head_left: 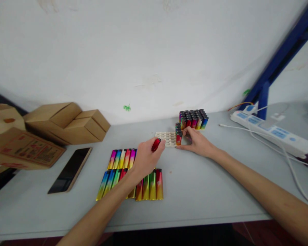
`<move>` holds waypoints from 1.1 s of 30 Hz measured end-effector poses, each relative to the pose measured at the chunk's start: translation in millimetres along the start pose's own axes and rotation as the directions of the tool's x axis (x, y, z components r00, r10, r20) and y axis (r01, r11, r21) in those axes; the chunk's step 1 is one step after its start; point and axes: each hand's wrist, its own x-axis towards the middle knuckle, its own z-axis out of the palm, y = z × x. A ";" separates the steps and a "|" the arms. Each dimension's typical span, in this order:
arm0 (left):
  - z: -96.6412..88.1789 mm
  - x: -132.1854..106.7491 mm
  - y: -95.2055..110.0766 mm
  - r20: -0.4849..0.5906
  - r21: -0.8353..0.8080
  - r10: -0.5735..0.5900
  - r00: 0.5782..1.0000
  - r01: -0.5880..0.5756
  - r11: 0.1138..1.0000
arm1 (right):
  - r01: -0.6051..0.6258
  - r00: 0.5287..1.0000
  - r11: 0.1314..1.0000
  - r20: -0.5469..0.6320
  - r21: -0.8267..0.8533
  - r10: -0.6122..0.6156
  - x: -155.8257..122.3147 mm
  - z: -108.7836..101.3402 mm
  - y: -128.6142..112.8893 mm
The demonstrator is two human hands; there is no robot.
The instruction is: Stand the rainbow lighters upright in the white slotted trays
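My left hand [149,155] pinches a red lighter [156,145], its dark top tilted up, above the left side of a white tray with round holes [166,134]. A short row of upright lighters [178,129] stands along the tray's right end. Around the nearest one, a red lighter [179,139], my right hand [195,141] has its thumb low by the tray's corner and its index finger on the right side. Below my left hand lie two rows of shiny multicoloured lighters [116,182], partly covered by my forearm.
Behind my right hand stands a tight block of upright lighters [193,119]. On the left are cardboard boxes [66,123], a printed carton [28,148] and a phone [70,171]. A power strip [272,131] and white cables [290,160] occupy the right. A wall rises behind.
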 end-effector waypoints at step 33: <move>28.5 113.9 -44.6 0.274 -0.387 0.293 0.916 -0.174 0.906 | 0.034 0.999 0.999 0.001 0.037 -0.034 -0.1 -2.6 1.4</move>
